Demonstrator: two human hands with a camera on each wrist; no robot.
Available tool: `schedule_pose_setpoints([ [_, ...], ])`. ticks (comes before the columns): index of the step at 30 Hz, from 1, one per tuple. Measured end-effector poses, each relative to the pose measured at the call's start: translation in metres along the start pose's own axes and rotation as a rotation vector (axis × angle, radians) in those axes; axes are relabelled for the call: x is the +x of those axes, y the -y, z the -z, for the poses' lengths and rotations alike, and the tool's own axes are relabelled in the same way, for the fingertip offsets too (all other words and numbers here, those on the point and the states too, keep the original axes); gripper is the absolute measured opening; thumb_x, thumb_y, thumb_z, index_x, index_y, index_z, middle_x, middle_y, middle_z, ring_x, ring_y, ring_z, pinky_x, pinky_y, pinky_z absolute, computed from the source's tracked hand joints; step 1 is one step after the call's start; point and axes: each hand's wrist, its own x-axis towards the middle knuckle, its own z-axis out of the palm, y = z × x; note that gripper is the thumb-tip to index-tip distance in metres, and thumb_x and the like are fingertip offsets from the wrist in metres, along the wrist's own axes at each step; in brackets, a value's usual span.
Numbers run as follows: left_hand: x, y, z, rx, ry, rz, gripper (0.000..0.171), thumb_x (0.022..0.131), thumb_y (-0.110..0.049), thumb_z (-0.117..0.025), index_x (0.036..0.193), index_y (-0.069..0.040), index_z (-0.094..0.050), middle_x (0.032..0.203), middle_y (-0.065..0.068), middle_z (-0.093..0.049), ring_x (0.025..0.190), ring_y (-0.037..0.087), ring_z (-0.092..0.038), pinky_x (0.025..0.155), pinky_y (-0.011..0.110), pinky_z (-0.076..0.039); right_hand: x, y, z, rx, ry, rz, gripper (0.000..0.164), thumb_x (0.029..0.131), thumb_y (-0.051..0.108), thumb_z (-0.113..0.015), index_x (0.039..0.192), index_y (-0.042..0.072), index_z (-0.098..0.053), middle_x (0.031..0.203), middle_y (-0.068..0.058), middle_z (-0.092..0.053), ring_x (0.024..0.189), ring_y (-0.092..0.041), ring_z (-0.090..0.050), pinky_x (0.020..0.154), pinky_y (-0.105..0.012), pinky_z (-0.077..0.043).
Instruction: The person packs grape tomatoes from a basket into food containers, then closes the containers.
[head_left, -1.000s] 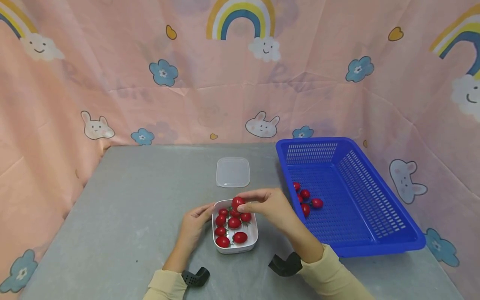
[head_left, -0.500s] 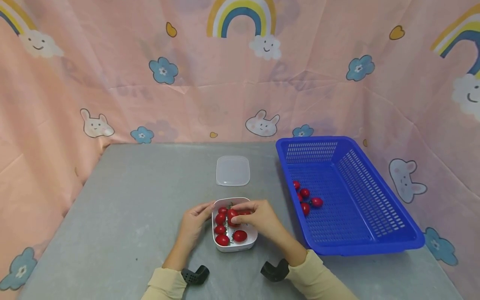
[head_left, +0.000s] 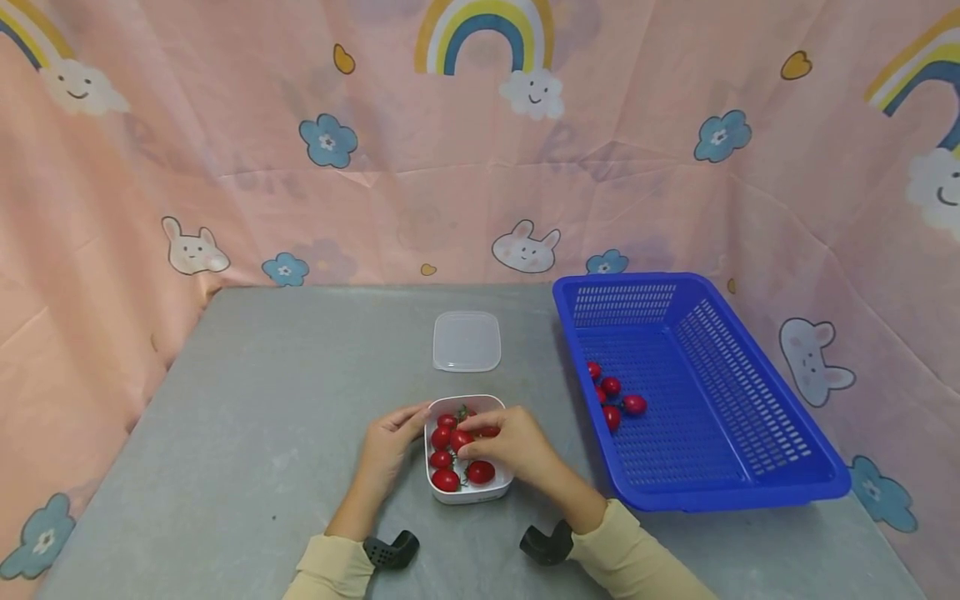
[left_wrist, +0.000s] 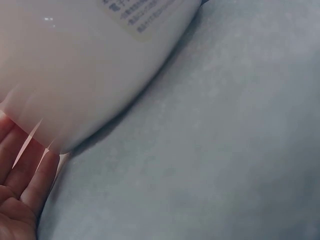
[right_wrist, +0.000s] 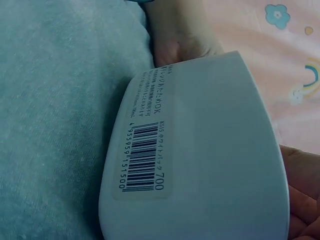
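Note:
A white square container (head_left: 471,497) with several cherry tomatoes (head_left: 446,481) in it stands on the table before me. With thumb and forefinger my right hand (head_left: 517,443) pinches one cherry tomato (head_left: 461,441) low inside the container, partly covering those at its right side. My left hand (head_left: 390,446) rests at the container's left wall, fingertips by the far left corner. In the left wrist view, nearly straight fingers (left_wrist: 45,172) touch the container's outer wall (left_wrist: 100,70). The right wrist view has the container's labelled side (right_wrist: 215,145), hiding the pinched tomato.
A clear square lid (head_left: 467,342) lies behind the container. On the right is a blue plastic basket (head_left: 727,502), with several cherry tomatoes (head_left: 634,405) along its left side. A patterned pink cloth (head_left: 390,217) hangs behind the grey table (head_left: 262,417).
My right hand has lowered a cherry tomato from the container's far rim into its middle, shifting toward me and slightly left. The left hand has stayed at the wall.

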Motion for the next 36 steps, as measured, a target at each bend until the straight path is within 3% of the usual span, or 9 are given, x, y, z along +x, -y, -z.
schedule_pose_setpoints([
  [5,0.000,-0.001,-0.001,-0.003,-0.003,-0.008,0.030,0.093,-0.018,-0.070,0.112,0.005,-0.072,0.112,0.017,-0.074,0.091,-0.001,-0.067,0.081,0.018,-0.055,0.001,0.001,-0.003,-0.087,-0.004,0.036,0.029,0.069,0.016,-0.090,0.096,0.009,-0.080,0.099,-0.008,-0.077,0.090,-0.017,-0.063,0.077,-0.027,-0.054],
  [13,0.000,-0.002,0.000,0.032,0.000,-0.024,0.030,0.093,-0.019,-0.069,0.112,0.004,-0.073,0.111,0.016,-0.074,0.093,-0.001,-0.066,0.081,0.017,-0.055,0.002,0.001,-0.005,-0.130,0.008,0.109,0.029,0.070,0.013,-0.089,0.096,0.006,-0.080,0.094,-0.007,-0.077,0.081,-0.012,-0.061,0.068,-0.017,-0.051],
  [17,0.000,-0.002,0.000,0.034,0.004,-0.025,0.030,0.093,-0.020,-0.070,0.111,0.003,-0.073,0.112,0.016,-0.074,0.093,0.000,-0.066,0.081,0.017,-0.055,0.002,0.000,-0.003,-0.093,0.008,0.095,0.028,0.071,0.013,-0.089,0.096,0.004,-0.079,0.094,-0.009,-0.077,0.078,-0.012,-0.062,0.067,-0.018,-0.053],
  [20,0.000,-0.002,0.000,0.026,0.003,-0.023,0.030,0.093,-0.020,-0.070,0.112,0.003,-0.073,0.112,0.016,-0.074,0.093,0.000,-0.066,0.082,0.018,-0.055,-0.001,0.005,0.002,-0.027,-0.013,0.060,0.027,0.073,0.013,-0.087,0.097,0.005,-0.079,0.097,-0.009,-0.077,0.086,-0.014,-0.065,0.072,-0.022,-0.056],
  [24,0.000,-0.001,0.000,-0.001,-0.001,-0.012,0.029,0.092,-0.018,-0.071,0.112,0.004,-0.073,0.112,0.017,-0.074,0.092,0.000,-0.067,0.081,0.018,-0.055,-0.011,0.023,0.020,0.105,-0.075,0.036,0.025,0.077,0.013,-0.085,0.101,0.006,-0.079,0.104,-0.011,-0.077,0.099,-0.024,-0.070,0.082,-0.031,-0.059],
  [28,0.000,-0.001,0.000,0.007,-0.001,-0.015,0.029,0.092,-0.018,-0.071,0.112,0.003,-0.073,0.112,0.017,-0.074,0.092,-0.001,-0.066,0.081,0.018,-0.055,-0.021,0.042,0.050,0.196,-0.143,0.048,0.027,0.080,0.014,-0.082,0.105,0.005,-0.078,0.108,-0.013,-0.076,0.106,-0.027,-0.071,0.087,-0.035,-0.059],
  [36,-0.001,0.000,-0.001,0.007,-0.001,-0.018,0.029,0.092,-0.017,-0.070,0.112,0.004,-0.073,0.113,0.018,-0.074,0.092,-0.002,-0.067,0.081,0.018,-0.055,-0.023,0.049,0.105,0.114,-0.227,0.039,0.034,0.082,0.027,-0.082,0.111,0.012,-0.077,0.112,-0.005,-0.076,0.117,-0.017,-0.065,0.095,-0.034,-0.054],
])
